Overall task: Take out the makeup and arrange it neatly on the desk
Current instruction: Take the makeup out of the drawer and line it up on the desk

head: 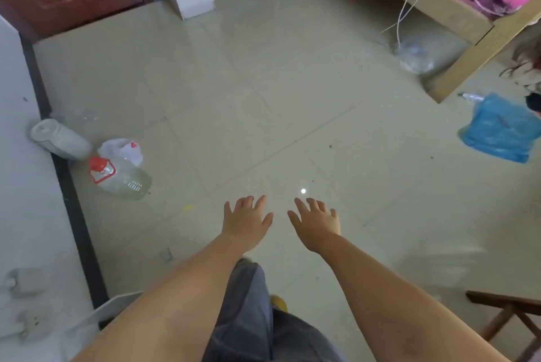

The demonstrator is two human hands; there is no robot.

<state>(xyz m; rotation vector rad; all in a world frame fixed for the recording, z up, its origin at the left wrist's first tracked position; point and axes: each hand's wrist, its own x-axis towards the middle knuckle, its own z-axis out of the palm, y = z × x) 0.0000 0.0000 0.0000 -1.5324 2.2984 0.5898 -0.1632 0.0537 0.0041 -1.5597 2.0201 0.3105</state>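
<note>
Bare forearms reach out over grey trousers, left hand and right hand side by side, fingers spread, holding nothing above the pale tiled floor; neither makeup nor surface shows, so neither hand is nearer

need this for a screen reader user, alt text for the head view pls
Both bare hands, left and right, stretch out open and empty over a tiled floor. A clear red-capped jug lies by the left wall, a blue plastic bag right.
</note>
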